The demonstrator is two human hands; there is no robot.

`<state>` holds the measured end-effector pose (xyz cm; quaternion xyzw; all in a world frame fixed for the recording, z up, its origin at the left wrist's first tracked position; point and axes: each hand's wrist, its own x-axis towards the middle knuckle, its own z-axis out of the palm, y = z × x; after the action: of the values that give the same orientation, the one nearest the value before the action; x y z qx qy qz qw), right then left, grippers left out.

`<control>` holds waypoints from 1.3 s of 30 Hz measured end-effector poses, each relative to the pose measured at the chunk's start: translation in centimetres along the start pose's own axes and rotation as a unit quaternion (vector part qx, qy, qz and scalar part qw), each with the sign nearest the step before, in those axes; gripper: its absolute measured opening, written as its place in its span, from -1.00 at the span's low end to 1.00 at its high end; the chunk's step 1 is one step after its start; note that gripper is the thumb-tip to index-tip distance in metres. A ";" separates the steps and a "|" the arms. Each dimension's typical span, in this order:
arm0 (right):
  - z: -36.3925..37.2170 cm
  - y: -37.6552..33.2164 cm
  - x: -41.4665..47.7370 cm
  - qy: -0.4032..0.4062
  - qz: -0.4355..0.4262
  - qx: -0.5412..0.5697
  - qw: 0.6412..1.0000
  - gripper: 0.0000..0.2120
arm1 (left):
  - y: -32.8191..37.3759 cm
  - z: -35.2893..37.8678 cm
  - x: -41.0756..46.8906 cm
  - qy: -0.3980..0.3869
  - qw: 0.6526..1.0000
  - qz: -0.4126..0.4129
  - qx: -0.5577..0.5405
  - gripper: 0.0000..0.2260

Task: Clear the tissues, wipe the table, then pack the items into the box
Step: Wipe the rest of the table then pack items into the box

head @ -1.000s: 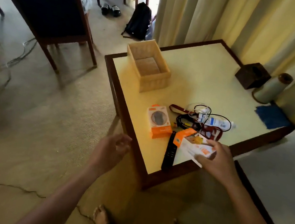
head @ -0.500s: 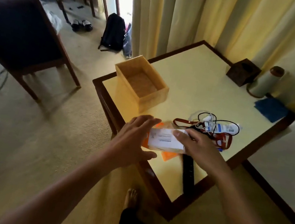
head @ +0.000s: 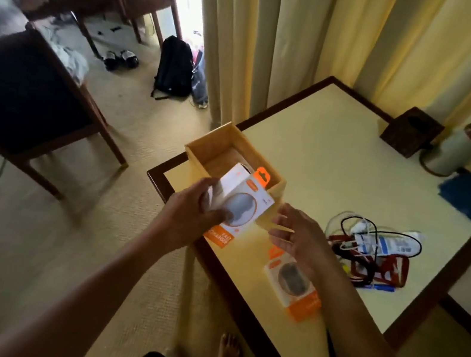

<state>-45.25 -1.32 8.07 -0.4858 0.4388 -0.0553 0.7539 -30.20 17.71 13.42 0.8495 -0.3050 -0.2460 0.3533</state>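
Orange-white charger pack (head: pixel 235 206) gripped by left hand (head: pixel 189 217); right hand (head: pixel 299 237) spread, empty.

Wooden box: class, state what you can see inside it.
Bare brown floor shows in part of the wooden box. The charger pack in the left hand covers the rest, so anything there is hidden.

Table (head: pixel 340 165), box (head: pixel 201 153), charger pack (head: pixel 294 286), cables (head: pixel 372 249), cloth (head: pixel 470 196)

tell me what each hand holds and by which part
The left hand grips a charger pack by its lower left side, thumb across the front window. The right hand holds nothing, fingers spread.
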 end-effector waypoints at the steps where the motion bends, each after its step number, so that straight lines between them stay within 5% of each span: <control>1: 0.6 0.3 0.8 0.011 0.003 -0.006 1.000 -0.85 | -0.2 -0.9 1.2 -0.008 0.999 -0.018 -0.040 -0.32; 4: 3.1 1.4 2.2 0.025 0.036 -0.052 0.998 -0.84 | -1.3 -2.9 4.7 -0.024 0.990 -0.042 -0.129 -0.18; 9: 8.3 2.5 4.5 0.075 0.055 -0.118 0.989 -0.48 | -2.5 -6.2 10.6 -0.043 0.984 -0.050 -0.166 -0.49; 12: 10.6 2.8 6.6 0.167 0.058 -0.120 0.977 -0.48 | -3.0 -8.1 14.5 -0.016 0.997 -0.023 -0.072 -0.55; 17: 11.2 2.8 7.8 0.231 0.098 -0.079 0.965 -0.61 | -4.1 -10.4 19.7 -0.074 0.994 -0.001 -0.075 -0.61; 28: 3.3 -4.6 12.0 0.341 0.038 -0.293 0.892 -0.72 | -5.1 -9.4 23.8 -0.240 0.967 0.050 -0.065 -0.65; 32: 2.2 -5.8 14.7 0.328 0.015 -0.337 0.882 -0.48 | -6.0 -8.2 23.0 -0.261 0.962 0.070 -0.048 -0.79; 36: 2.6 -5.9 15.8 0.370 -0.005 -0.290 0.882 -0.59 | -6.5 -7.5 22.8 -0.265 0.961 0.062 -0.050 -0.78; 39: 5.2 -4.3 14.4 0.412 -0.001 -0.241 0.879 -0.37 | -6.6 -7.2 23.7 -0.244 0.967 0.046 -0.055 -0.69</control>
<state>-31.31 -7.35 3.46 -0.5864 0.7091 -0.1437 0.3643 -6.92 8.32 8.19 0.7281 -0.4062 -0.4459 0.3255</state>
